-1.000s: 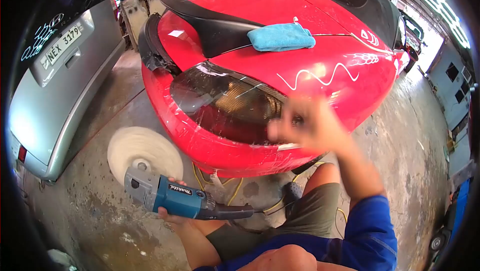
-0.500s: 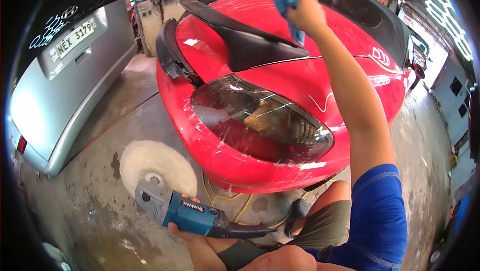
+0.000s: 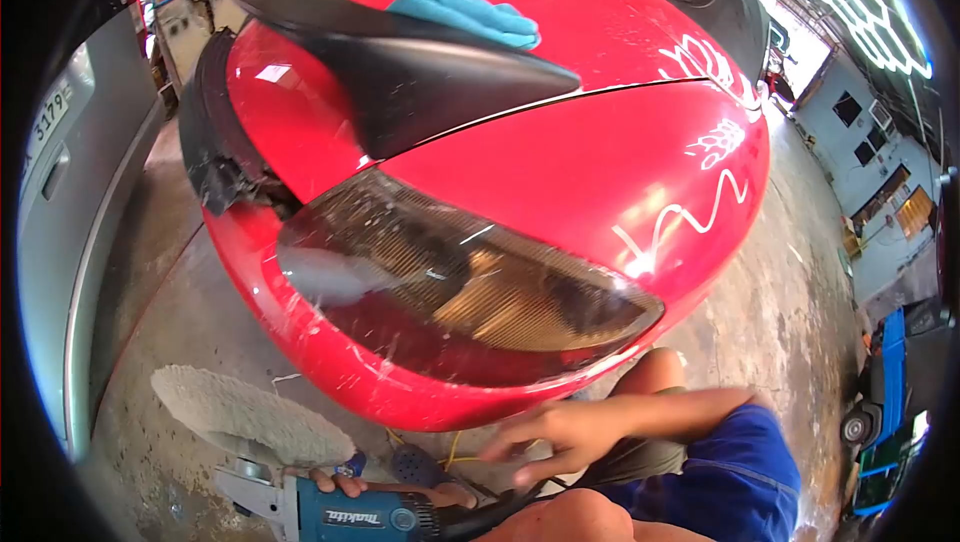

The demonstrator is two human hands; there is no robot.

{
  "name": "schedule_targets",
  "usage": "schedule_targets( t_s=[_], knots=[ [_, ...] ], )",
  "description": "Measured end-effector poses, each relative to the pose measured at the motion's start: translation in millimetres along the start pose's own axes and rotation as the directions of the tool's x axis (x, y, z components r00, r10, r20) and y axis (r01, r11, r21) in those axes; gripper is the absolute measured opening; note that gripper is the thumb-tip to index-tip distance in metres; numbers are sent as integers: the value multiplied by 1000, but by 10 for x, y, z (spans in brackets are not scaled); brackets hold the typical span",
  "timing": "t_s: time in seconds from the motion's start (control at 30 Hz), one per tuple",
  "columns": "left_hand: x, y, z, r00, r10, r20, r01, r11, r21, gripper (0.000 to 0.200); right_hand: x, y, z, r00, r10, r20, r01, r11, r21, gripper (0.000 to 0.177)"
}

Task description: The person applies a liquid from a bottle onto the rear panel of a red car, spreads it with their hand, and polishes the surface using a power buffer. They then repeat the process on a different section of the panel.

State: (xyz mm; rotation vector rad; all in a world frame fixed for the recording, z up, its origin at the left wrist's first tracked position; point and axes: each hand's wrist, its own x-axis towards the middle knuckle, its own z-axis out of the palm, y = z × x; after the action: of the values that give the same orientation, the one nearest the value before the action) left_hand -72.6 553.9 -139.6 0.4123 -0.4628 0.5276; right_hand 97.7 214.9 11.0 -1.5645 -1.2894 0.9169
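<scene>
My left hand (image 3: 338,483) is wrapped round a teal Makita polisher (image 3: 322,520) at the bottom of the view. Its fluffy white wool pad (image 3: 240,410) faces up toward the car's lower corner. Free of any object, my right hand (image 3: 566,432) hovers with fingers apart below the bumper, to the right of the polisher. A folded blue cloth (image 3: 465,14) lies on the red car (image 3: 560,147), behind the black spoiler (image 3: 400,67). White smears mark the large dark lamp (image 3: 510,292) and the paint under it.
A silver vehicle (image 3: 110,182) stands close on the left. The car's corner has a torn black trim piece (image 3: 222,157). A yellow cord (image 3: 455,447) runs on the floor under the bumper. Farther right are a wall (image 3: 850,142) and a blue vehicle (image 3: 888,367).
My right hand has let go of the blue cloth, which now rests on the car, and has come down toward the polisher. The pad has tilted edge-on, and the view has moved closer.
</scene>
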Motion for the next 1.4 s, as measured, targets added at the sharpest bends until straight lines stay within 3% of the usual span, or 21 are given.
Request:
schedule_targets(
  t_s=[0.03, 0.1, 0.17, 0.2, 0.27, 0.3, 0.33, 0.4, 0.47, 0.57, 0.63, 0.67, 0.7, 0.77, 0.8, 0.93, 1.03, 1.07, 1.17, 1.27, 1.4],
  knots=[
    [85, 62, 33, 997, -55, 52, 55, 998, -5, 116, 13, 86, 148, 986, -70, -149, 64, 997, -43, 55],
    [251, 112, 140, 974, -160, 159, 157, 987, 32, 119, 73, 64, 454, 975, -102, -200, 69, 983, -168, 65],
    [404, -42, 320, 951, -187, 248, 183, 982, 40, 124, 111, 125, 921, 989, 2, -149, -7, 999, -36, 71],
    [350, -143, 388, 963, -189, 190, 202, 978, -53, 131, 91, 164, 1124, 993, 43, -114, -41, 999, 22, 73],
    [383, -273, 924, 936, -286, 206, 296, 955, -17, 133, 51, 59, 1646, 956, 38, -292, 3, 991, 137, 75],
    [561, -546, 1067, 928, -283, 243, 302, 953, -41, 134, -75, 63, 1603, 930, 49, -365, 1, 991, 136, 76],
    [640, -577, 1145, 838, -478, 263, 478, 876, 66, 126, -231, -26, 1634, 900, 85, -428, -31, 991, 131, 70],
    [531, -719, 1836, 837, -547, -7, 531, 809, 253, 111, -584, -156, 1711, 870, 101, -482, -5, 980, 197, 63],
    [422, -1070, 2418, 890, -411, -197, 456, 809, 371, 101, -866, -317, 1646, 843, 122, -524, 37, 959, 282, 58],
    [608, -1318, 2580, 796, -601, -70, 569, 704, 424, 90, -1185, -456, 1600, 831, 113, -544, 160, 889, 429, 45],
    [774, -1542, 2857, 839, -544, 9, 456, 712, 535, 78, -1358, -526, 1507, 857, 143, -496, 227, 758, 611, 38],
    [829, -1662, 3000, 852, -522, 51, 398, 707, 584, 73, -1378, -578, 1497, 825, 74, -561, 348, 715, 606, 30],
    [851, -1767, 3122, 870, -493, 26, 373, 691, 619, 71, -1430, -496, 1475, 831, -13, -556, 398, 712, 579, 36],
    [871, -1952, 3315, 902, -432, -22, 331, 655, 679, 69, -1458, -593, 1453, 781, -41, -624, 515, 608, 604, 47],
    [884, -2010, 3336, 897, -440, -29, 329, 624, 709, 66, -1492, -547, 1461, 805, -37, -593, 514, 543, 664, 55],
    [786, -1875, 3343, 890, -446, -95, 387, 630, 673, 62, -1528, -624, 1466, 858, -19, -513, 425, 589, 687, 44],
    [724, -1766, 3424, 909, -410, -75, 343, 632, 695, 60, -1511, -629, 1505, 877, -39, -478, 396, 623, 674, 39],
    [728, -1808, 3412, 935, -354, -37, 254, 591, 766, 61, -1510, -638, 1489, 876, -47, -481, 404, 618, 675, 37],
    [776, -1792, 3368, 911, -395, -118, 335, 545, 768, 63, -1487, -575, 1484, 869, -71, -490, 437, 575, 691, 35],
    [766, -1791, 3330, 891, -443, -103, 378, 596, 708, 63, -1561, -621, 1440, 885, -8, -466, 372, 617, 694, 32],
    [770, -1777, 3363, 911, -401, -94, 330, 575, 749, 64, -1452, -658, 1430, 863, -38, -503, 421, 605, 676, 30]
  ],
)
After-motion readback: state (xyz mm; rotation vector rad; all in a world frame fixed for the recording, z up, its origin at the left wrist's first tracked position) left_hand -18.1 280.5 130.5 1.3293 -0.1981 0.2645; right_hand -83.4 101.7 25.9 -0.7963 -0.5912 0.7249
